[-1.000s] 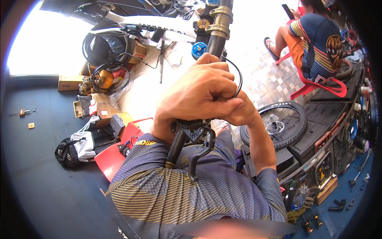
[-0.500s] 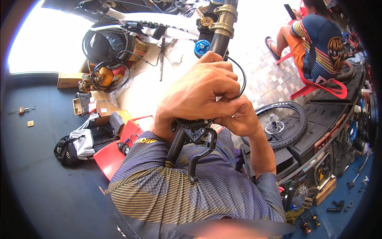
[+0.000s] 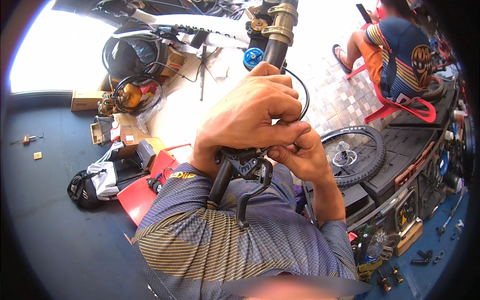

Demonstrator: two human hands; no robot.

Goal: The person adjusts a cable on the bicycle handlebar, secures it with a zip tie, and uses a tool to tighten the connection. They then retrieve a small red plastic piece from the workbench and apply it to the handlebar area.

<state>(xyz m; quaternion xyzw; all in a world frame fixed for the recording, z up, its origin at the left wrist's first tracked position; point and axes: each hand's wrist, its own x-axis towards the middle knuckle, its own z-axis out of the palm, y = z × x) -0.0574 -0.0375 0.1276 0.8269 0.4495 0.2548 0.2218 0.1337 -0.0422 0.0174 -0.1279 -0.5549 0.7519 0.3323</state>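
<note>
The black handlebar (image 3: 220, 188) of a bicycle runs from the top centre down toward my chest. A black brake lever (image 3: 254, 192) is mounted near its lower end. My left hand (image 3: 250, 107) lies across the bar with its fingers curled, hiding part of it. A thin black brake hose (image 3: 303, 90) loops down and enters between its fingers and thumb. Close against it, just above the lever, my right hand (image 3: 305, 154) is closed in a pinch. What its fingertips hold is hidden. A blue round cap (image 3: 253, 58) and a bronze clamp (image 3: 281, 25) sit farther up.
The white bicycle frame (image 3: 200, 27) extends toward the upper left. A red chair (image 3: 142, 202) stands left of me, near boxes and a bag (image 3: 85, 187). To the right lies a wheel (image 3: 367, 172) beside tools. A seated person (image 3: 402, 55) is at the upper right.
My right hand has shifted slightly downward and outward, its thumb still by the lever mount. My left hand and the handlebar have hardly moved.
</note>
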